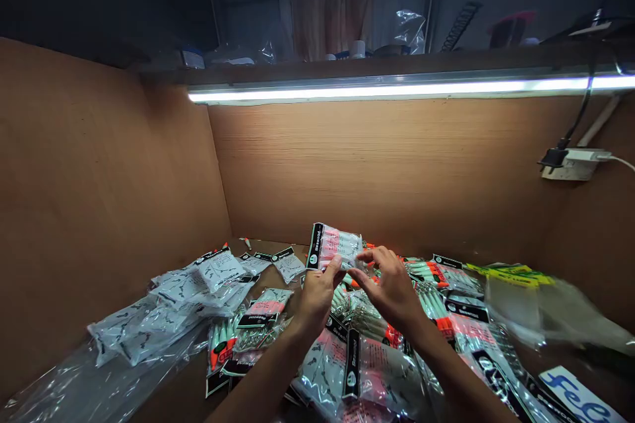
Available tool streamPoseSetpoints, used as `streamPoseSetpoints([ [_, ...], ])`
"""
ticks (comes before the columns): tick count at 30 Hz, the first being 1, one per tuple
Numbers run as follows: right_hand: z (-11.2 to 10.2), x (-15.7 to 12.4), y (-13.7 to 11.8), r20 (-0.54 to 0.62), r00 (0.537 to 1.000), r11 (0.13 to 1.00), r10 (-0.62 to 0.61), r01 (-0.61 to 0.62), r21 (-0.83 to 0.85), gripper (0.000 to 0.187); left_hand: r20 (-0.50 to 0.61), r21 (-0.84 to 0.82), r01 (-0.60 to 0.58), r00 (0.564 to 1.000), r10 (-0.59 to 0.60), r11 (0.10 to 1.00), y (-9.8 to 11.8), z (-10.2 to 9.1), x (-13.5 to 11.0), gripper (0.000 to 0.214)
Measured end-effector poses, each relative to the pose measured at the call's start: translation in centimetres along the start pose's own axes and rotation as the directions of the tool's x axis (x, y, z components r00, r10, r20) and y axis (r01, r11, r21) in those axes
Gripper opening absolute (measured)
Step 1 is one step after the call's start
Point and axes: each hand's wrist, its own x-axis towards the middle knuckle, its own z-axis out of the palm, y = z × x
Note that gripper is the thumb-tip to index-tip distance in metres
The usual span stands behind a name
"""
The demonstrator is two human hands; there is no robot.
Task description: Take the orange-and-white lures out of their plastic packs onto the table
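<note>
Held item: one small clear packet [333,246] with a black header strip on its left edge and pink-and-white contents, raised above the middle of the worktable [278,272] and just in front of the back wall. Left hand [317,296]: thumb and fingertips pinch the packet's lower left part, near the black strip. Right hand [391,287]: fingers curled, tips meeting the packet's lower right edge; the exact grip there is partly hidden, but the hand is closed on it. Both forearms enter from the bottom edge of the view. Beneath the hands: a loose heap of like packets [367,357], overlapping, some showing orange and pale green pieces inside, black header strips turned various ways. Left of the hands: a spread of white-backed packets [188,291] lying on the table, several overlapping, with crumpled clear film [99,377] trailing toward the near left corner. Right side: a blurred clear bag [540,310] with a yellow header, lying across further packets, and a white card with blue lettering [578,396] at the lower right. Enclosure: brown board walls on three sides, a lit tube lamp [397,88] along the top of the back wall, a power strip [575,164] with a black plug mounted on the right.
</note>
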Motion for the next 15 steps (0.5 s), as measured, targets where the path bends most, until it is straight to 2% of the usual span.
streamPoseSetpoints([
  [2, -0.3, 0.0, -0.1, -0.048, 0.997, 0.995, 0.057, -0.053, 0.083, 0.030, 0.006, -0.032, 0.008, 1.000, -0.008, 0.999, 0.4, -0.1, 0.0, 0.028],
  [4, -0.2, 0.2, 0.5, -0.042, 0.970, 0.910, 0.239, -0.209, 0.359, 0.032, -0.009, -0.139, 0.040, 0.999, -0.041, 0.990, 1.0, -0.1, 0.1, 0.022],
  [7, 0.5, 0.5, 2.0, 0.105, 0.877, 0.587, 0.469, -0.399, 0.704, 0.029, -0.073, -0.306, 0.103, 0.989, -0.132, 0.947, 1.7, -0.3, 0.4, 0.008],
  [9, 1.2, 0.6, 2.5, 0.175, 0.822, 0.395, 0.542, -0.433, 0.810, 0.027, -0.112, -0.373, 0.126, 0.978, -0.179, 0.919, 1.8, -0.5, 0.6, 0.003],
  [10, 1.5, 0.5, 2.7, 0.182, 0.807, 0.337, 0.562, -0.425, 0.840, 0.027, -0.120, -0.397, 0.128, 0.975, -0.189, 0.909, 1.7, -0.6, 0.6, 0.004],
  [11, 1.8, 0.4, 2.7, 0.174, 0.806, 0.317, 0.566, -0.408, 0.856, 0.027, -0.124, -0.414, 0.130, 0.972, -0.197, 0.901, 1.5, -0.6, 0.7, 0.004],
  [12, 2.1, 0.3, 2.7, 0.148, 0.819, 0.338, 0.555, -0.385, 0.859, 0.026, -0.127, -0.428, 0.134, 0.970, -0.206, 0.894, 1.4, -0.6, 0.7, 0.004],
  [15, 2.7, -0.3, 2.6, 0.027, 0.883, 0.504, 0.469, -0.292, 0.813, 0.027, -0.168, -0.470, 0.138, 0.956, -0.242, 0.872, 1.0, -0.6, 0.8, 0.006],
])
